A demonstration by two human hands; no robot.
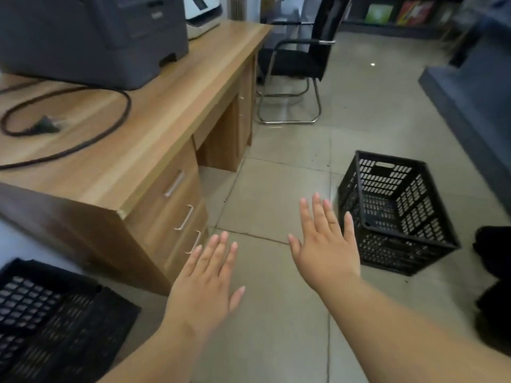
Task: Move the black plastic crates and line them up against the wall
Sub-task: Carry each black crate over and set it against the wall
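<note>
A black perforated plastic crate [395, 214] stands upright and empty on the tiled floor at the right. A second black crate [52, 322] lies at the bottom left, beside the end of the desk. My left hand [208, 277] and my right hand [326, 241] are both stretched out above the floor with straight, spread fingers, holding nothing. The fingertips of my right hand are just left of the right crate, and I cannot tell whether they touch it.
A wooden desk [154, 128] with drawers fills the left, carrying a dark printer [91, 37] and a loose power cable [69, 114]. A black office chair [298, 64] stands behind it. A dark counter [475, 92] runs along the right, and a black bundle [495, 272] lies at the right edge.
</note>
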